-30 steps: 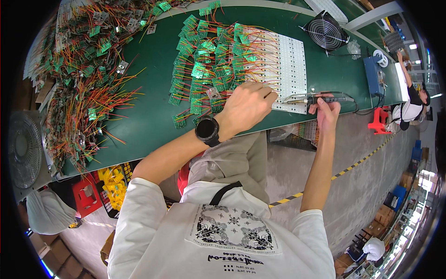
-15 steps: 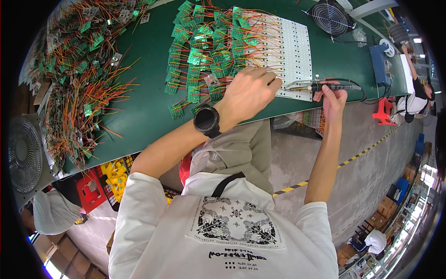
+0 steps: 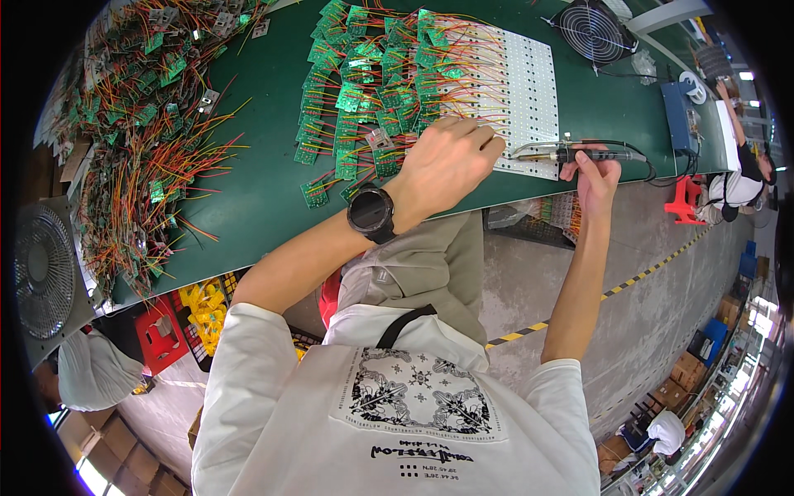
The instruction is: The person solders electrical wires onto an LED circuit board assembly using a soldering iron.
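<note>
My right hand (image 3: pixel 597 177) grips the black handle of a soldering iron (image 3: pixel 612 155), which has a thin curved metal tube along it. The iron's tip points left, toward the near edge of a white panel (image 3: pixel 529 91) dotted with rows of holes. My left hand (image 3: pixel 447 165), with a black watch on its wrist, rests over the panel's near left corner. Its fingers are curled closed just left of the tip, and what they hold is hidden. Small green circuit boards (image 3: pixel 351 99) lie in columns left of the panel, their red and yellow wires running onto it.
A large heap of wired circuit boards (image 3: pixel 153 124) covers the table's left end. At the far right are a black fan (image 3: pixel 592 33), a blue box (image 3: pixel 680 116) and a wire spool (image 3: pixel 691 85). Another person (image 3: pixel 740 178) works beyond, near a red stool (image 3: pixel 685 200).
The whole view has shifted very slightly. Both hands and the soldering iron keep nearly the same positions over the panel.
</note>
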A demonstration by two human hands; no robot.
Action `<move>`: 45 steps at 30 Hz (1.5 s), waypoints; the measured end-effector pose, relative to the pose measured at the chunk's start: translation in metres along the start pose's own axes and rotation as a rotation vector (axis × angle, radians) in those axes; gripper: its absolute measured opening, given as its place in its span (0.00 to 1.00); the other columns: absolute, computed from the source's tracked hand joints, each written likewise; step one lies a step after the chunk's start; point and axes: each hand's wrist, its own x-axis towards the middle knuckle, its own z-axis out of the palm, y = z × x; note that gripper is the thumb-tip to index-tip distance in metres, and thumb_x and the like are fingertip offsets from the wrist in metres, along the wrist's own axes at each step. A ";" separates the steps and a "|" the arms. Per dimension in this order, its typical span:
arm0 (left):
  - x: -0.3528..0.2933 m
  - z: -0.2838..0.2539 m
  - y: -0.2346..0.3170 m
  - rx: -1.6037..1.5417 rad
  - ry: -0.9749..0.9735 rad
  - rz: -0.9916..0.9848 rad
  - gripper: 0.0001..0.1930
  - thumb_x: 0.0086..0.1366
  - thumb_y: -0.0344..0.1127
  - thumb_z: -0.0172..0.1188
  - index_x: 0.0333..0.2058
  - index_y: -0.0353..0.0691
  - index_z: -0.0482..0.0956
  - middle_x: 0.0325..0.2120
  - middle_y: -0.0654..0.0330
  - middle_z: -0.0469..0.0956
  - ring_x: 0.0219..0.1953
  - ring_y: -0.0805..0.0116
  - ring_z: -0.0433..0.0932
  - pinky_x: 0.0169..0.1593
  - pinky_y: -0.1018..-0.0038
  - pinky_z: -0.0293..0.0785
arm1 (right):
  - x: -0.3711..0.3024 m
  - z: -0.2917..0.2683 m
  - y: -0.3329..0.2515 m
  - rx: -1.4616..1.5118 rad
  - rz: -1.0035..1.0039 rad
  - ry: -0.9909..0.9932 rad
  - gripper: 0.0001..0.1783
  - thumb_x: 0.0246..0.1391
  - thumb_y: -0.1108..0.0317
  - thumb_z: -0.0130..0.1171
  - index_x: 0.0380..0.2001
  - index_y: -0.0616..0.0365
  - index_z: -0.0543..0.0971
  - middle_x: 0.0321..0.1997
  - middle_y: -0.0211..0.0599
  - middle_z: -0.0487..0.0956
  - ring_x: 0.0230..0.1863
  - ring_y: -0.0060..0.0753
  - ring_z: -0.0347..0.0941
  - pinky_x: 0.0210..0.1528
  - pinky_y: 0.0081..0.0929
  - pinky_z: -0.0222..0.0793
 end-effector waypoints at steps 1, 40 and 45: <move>0.000 0.000 0.000 0.000 0.001 0.000 0.11 0.48 0.31 0.64 0.29 0.37 0.73 0.27 0.57 0.74 0.33 0.57 0.76 0.37 0.65 0.72 | 0.000 0.000 0.000 0.002 -0.003 -0.002 0.11 0.54 0.74 0.59 0.39 0.71 0.75 0.26 0.43 0.78 0.21 0.32 0.75 0.23 0.24 0.66; -0.228 -0.212 -0.051 0.828 0.449 -0.840 0.07 0.53 0.31 0.66 0.30 0.40 0.78 0.23 0.62 0.72 0.26 0.63 0.74 0.28 0.69 0.69 | -0.001 0.019 -0.007 0.108 -0.044 0.242 0.11 0.56 0.72 0.57 0.39 0.69 0.75 0.21 0.39 0.75 0.19 0.26 0.70 0.20 0.23 0.65; -0.229 -0.218 -0.064 0.806 0.465 -0.829 0.07 0.55 0.33 0.66 0.31 0.42 0.78 0.26 0.62 0.73 0.25 0.63 0.75 0.26 0.69 0.70 | -0.001 0.006 -0.001 0.112 -0.036 0.163 0.10 0.57 0.70 0.58 0.39 0.64 0.75 0.29 0.36 0.77 0.22 0.24 0.71 0.22 0.21 0.64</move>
